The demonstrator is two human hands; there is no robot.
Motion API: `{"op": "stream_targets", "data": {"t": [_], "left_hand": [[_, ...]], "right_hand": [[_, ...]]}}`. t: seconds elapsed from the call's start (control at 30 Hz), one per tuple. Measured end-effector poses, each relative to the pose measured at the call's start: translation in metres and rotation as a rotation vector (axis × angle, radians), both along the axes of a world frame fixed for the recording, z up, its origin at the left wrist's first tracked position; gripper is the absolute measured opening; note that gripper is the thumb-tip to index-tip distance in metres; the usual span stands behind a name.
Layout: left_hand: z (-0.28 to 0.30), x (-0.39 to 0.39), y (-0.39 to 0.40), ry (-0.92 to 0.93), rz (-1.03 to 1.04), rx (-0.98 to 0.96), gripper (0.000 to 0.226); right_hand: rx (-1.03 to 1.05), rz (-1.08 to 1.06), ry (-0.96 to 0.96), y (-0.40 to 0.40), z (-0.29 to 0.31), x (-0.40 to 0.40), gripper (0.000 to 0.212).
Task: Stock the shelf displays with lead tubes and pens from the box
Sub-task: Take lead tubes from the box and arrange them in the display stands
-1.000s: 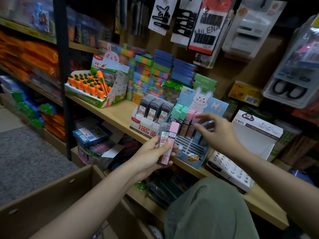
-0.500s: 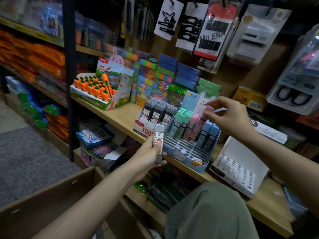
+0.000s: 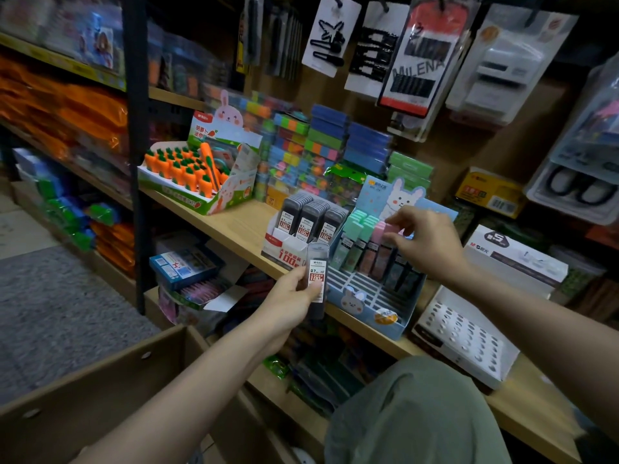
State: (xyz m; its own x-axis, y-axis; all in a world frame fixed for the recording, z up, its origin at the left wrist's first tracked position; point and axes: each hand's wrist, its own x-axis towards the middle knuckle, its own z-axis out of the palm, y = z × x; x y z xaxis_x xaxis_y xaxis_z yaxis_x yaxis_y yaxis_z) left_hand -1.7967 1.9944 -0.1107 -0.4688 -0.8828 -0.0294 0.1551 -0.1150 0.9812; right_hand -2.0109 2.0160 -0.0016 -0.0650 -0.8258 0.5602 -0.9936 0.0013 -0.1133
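A grey lead tube [image 3: 316, 279] is held upright in the left hand [image 3: 290, 301], in front of the shelf [image 3: 234, 226] edge. A pink lead tube [image 3: 388, 229] is pinched by the right hand [image 3: 427, 242] over the blue bunny display [image 3: 368, 306].

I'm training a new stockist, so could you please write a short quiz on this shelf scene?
1. True or false: the left hand holds a grey lead tube.
2. Which display is the right hand reaching into? A. carrot box B. blue rabbit display C. white tray
3. Fill in: the right hand pinches a ___ tube.

Key: 1 true; 2 B; 3 pink.
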Motion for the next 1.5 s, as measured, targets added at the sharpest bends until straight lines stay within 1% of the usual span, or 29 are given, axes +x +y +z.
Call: {"op": "stream_targets", "data": {"t": [0.13,0.23,0.3,0.53,0.63,0.73,0.87,1.0,1.1,1.17,1.2,1.23,1.3,1.33,1.4,1.43,1.5], "left_hand": [[-0.002,-0.001,-0.001,-0.002,-0.006,-0.002,0.025],[-0.005,-0.003,-0.001,-0.019,-0.022,-0.013,0.03],[-0.007,-0.003,-0.002,-0.026,-0.026,-0.022,0.03],[-0.009,-0.002,-0.005,-0.003,-0.017,-0.019,0.027],[-0.01,-0.003,-0.006,-0.005,-0.006,-0.021,0.028],[-0.011,-0.003,-0.006,0.002,0.0,-0.015,0.028],[-0.01,0.0,-0.008,-0.006,-0.003,-0.044,0.026],[-0.008,0.003,-0.009,-0.013,0.02,-0.11,0.023],[-0.007,0.005,-0.009,0.003,0.034,-0.145,0.021],[-0.006,0.006,-0.009,0.008,0.042,-0.178,0.021],[-0.005,0.006,-0.009,0.014,0.047,-0.204,0.021],[-0.004,0.007,-0.009,0.018,0.051,-0.233,0.022],[-0.002,0.007,-0.01,0.009,0.052,-0.3,0.024],[-0.001,0.007,-0.01,0.001,0.052,-0.333,0.026],[0.001,0.007,-0.013,-0.009,0.056,-0.39,0.026],[0.001,0.007,-0.015,-0.021,0.076,-0.414,0.023],[0.001,0.01,-0.023,-0.067,0.177,-0.454,0.017]], "right_hand": [[0.019,-0.011,0.01,0.0,-0.005,-0.003,0.018],[-0.023,-0.075,0.111,-0.001,-0.01,-0.008,0.021],[-0.066,-0.112,0.172,-0.003,-0.013,-0.01,0.025],[-0.073,-0.213,0.243,0.001,-0.026,-0.009,0.034],[-0.063,-0.139,0.235,0.004,-0.028,-0.004,0.047],[-0.073,-0.029,0.238,0.002,-0.033,0.011,0.046],[-0.02,-0.043,0.181,-0.009,-0.036,0.027,0.038],[0.03,-0.073,0.176,-0.018,-0.035,0.033,0.039],[0.012,-0.071,0.171,-0.016,-0.034,0.036,0.043],[-0.052,0.031,0.106,-0.011,-0.031,0.04,0.043],[-0.069,0.122,0.028,-0.008,-0.029,0.044,0.041],[-0.055,0.213,-0.065,-0.006,-0.026,0.049,0.038],[0.059,0.323,-0.211,-0.003,-0.02,0.062,0.037],[0.126,0.339,-0.236,-0.002,-0.017,0.068,0.037],[0.196,0.339,-0.218,-0.004,-0.012,0.075,0.029],[0.208,0.335,-0.223,-0.005,-0.008,0.077,0.025],[0.193,0.326,-0.296,-0.008,0.007,0.078,0.021]]}}
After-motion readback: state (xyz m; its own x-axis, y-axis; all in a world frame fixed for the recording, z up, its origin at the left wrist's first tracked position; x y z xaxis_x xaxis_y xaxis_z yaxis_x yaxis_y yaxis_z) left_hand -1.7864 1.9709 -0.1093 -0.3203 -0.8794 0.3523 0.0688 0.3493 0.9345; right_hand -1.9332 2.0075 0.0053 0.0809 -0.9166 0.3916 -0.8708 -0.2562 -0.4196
